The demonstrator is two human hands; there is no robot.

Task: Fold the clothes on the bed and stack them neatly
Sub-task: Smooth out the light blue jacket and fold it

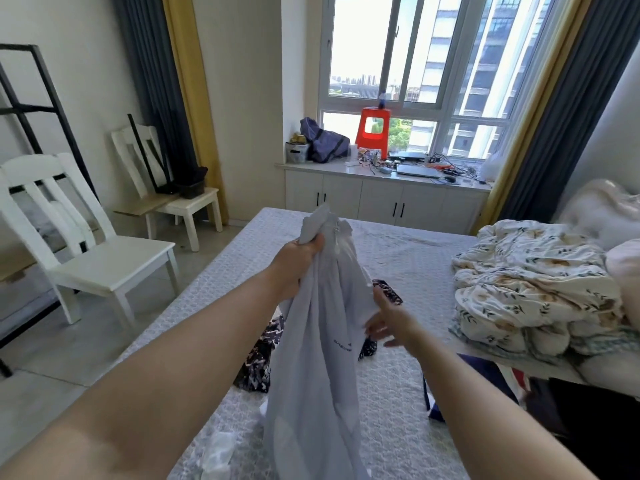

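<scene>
- Left hand (299, 263) fist-gripped on bunched top of white garment (322, 341), holding it up above the bed (408, 258); garment hangs unfolded, lower end trailing down by the mattress.
- Right hand (389, 323) spread, fingers loose, just beside the garment's edge, gripping nothing.
- Progress, as I judge: early. No folded stack visible anywhere on the bed.
- Left to do: dark patterned garment (259, 355) lying crumpled behind the white one, plus a dark blue item (485, 372) at the right edge.
- Floral quilt (530, 289) heaped at right, not clearly laundry.
- Containers: small white bin (296, 152) on the window bench (346, 168), contents unclear; purple bag (322, 138) beside it, slumped, contents hidden.
</scene>
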